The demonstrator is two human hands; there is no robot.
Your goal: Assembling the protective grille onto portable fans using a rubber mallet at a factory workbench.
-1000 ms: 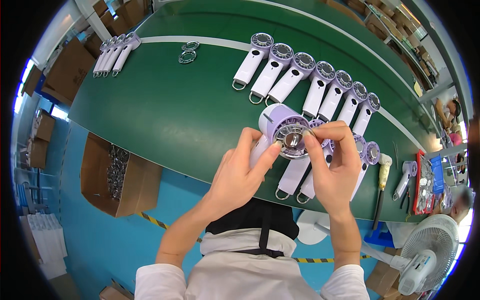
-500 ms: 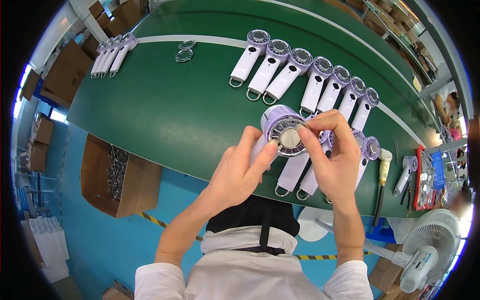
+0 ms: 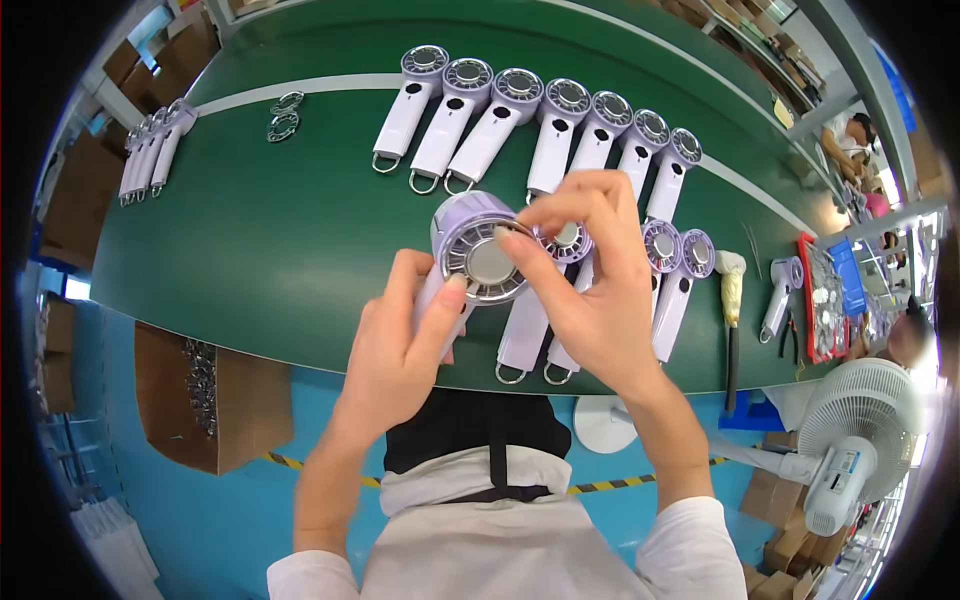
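Note:
A white and lilac handheld fan (image 3: 491, 258) with a silver, slotted front ring is tilted up above the green table's near side. My left hand (image 3: 398, 335) is closed round its handle, the thumb lying against the lower rim of the head. At the head's upper right rim, my right hand (image 3: 595, 270) pinches the ring's edge between thumb and bent fingers. Behind that hand, partly covered, lie more handheld fans (image 3: 663, 246) with chrome loops at their handle ends. Farther back, a slanting row of similar fans (image 3: 519, 85) rests on the table.
Two loose silver rings (image 3: 283, 126) lie far left, near a cluster of fans (image 3: 167, 142). A mallet (image 3: 732, 290), pliers (image 3: 788, 336) and a red parts tray (image 3: 822, 290) are at right. A cardboard box (image 3: 250, 425) of metal parts and a white standing fan (image 3: 850, 430) flank the table.
The whole view has shifted, so the table's things sit farther left. My right hand's fingers have moved slightly round the fan's upper rim; my left hand keeps its hold.

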